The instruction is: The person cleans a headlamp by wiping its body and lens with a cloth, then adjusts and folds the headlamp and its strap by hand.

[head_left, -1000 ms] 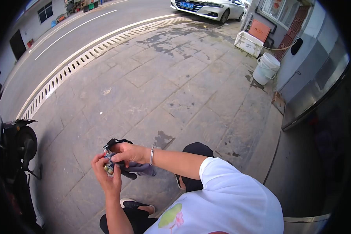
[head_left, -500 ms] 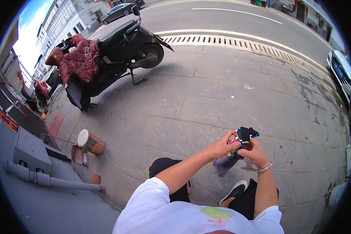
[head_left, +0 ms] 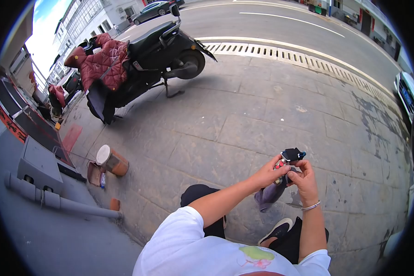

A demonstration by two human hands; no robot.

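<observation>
In front of my knees, my left hand (head_left: 272,174) is closed around a small gadget with red and metallic parts. On top of the gadget sits a dark, flat head (head_left: 293,154) with white and blue edges; its exact kind I cannot make out. My right hand (head_left: 303,178), with a silvery bracelet at the wrist, pinches a purple-grey cloth (head_left: 269,195) close beside the gadget. The cloth hangs down below both hands. Fingers hide the place where cloth and gadget come together.
A black scooter (head_left: 156,57) with a maroon quilted cover (head_left: 103,64) stands ahead on paving. At left are a bucket (head_left: 112,161), a dustpan (head_left: 95,175) and a grey wall pipe (head_left: 78,206). Beyond the drain grating (head_left: 280,54) runs a road; a white car (head_left: 405,94) is at right.
The view has shifted slightly, so the surroundings sit further right. My right fingers have drawn up and closed tighter on the cloth; the gadget stays in my left hand.
</observation>
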